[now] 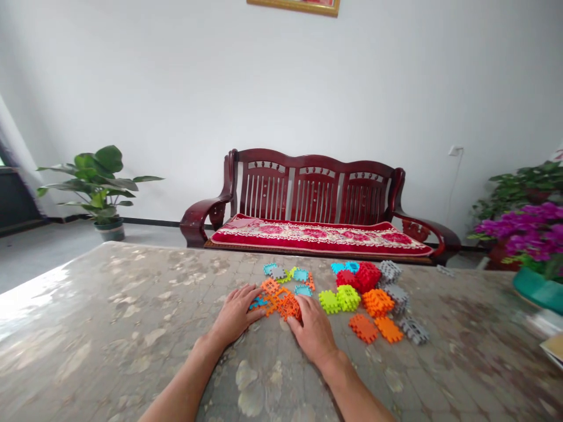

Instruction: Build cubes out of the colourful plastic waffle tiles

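Flat interlocking plastic tiles with toothed edges lie on the table in front of me. My left hand (237,315) rests at the left side of a loose group, fingers stretched out and thumb apart, beside a blue tile (258,302) and an orange tile (270,286). Curled at the group's right side, my right hand (315,329) has its fingers and thumb against an orange openwork tile (288,305); its fingertips are partly hidden. Just beyond the hands lie a grey tile (278,272), a light-blue tile (300,274) and some green ones.
Right of my hands are sorted piles: lime-green tiles (348,298), red tiles (368,276), orange tiles (378,302) and grey tiles (398,298). A patterned cover lies over the table (132,328). Behind it stands a wooden bench (314,187). A teal flowerpot (539,290) is at the right.
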### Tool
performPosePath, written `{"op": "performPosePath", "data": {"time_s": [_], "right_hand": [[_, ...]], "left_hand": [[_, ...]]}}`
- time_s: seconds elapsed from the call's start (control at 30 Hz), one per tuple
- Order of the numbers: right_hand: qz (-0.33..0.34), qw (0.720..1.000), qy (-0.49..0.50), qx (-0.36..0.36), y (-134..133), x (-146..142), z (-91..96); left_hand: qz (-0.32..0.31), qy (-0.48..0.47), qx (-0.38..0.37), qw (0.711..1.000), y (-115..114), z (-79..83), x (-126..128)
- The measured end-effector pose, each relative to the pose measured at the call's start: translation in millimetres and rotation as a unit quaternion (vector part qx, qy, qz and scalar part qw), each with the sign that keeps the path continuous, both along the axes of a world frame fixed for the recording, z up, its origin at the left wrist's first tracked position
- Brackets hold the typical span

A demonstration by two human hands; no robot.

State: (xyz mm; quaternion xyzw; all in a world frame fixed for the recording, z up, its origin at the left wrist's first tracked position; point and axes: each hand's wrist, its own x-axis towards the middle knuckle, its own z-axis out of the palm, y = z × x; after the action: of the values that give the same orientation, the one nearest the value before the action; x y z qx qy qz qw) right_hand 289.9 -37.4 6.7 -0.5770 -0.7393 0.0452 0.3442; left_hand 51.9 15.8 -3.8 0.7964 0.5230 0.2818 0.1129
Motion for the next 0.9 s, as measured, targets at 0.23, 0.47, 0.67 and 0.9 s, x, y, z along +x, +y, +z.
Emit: {"op": "performPosePath", "data": {"time_s": [0.23,0.47,0.67,0.9], "right_hand": [[-0.044,0.998,0.030,0.017,3.1,1.1,-4.6],[-0.050,0.997,0.051,0.021,8.5,4.7,-14.4],[-0.064,0.995,0.078,0.013,12.2,8.5,-22.8],[-0.078,0.992,0.096,0.023,18.8,14.9,-27.5]], "left_hand": [[0.032,-0.065,-0.021,0.997,2.7,3.0,-3.6],[0.083,-0.153,-0.048,0.984,1.3,9.1,-0.4],[0.174,-0.249,-0.022,0.952,6.9,2.7,-8.1],[0.177,-0.267,-0.015,0.947,6.8,1.8,-7.0]]}}
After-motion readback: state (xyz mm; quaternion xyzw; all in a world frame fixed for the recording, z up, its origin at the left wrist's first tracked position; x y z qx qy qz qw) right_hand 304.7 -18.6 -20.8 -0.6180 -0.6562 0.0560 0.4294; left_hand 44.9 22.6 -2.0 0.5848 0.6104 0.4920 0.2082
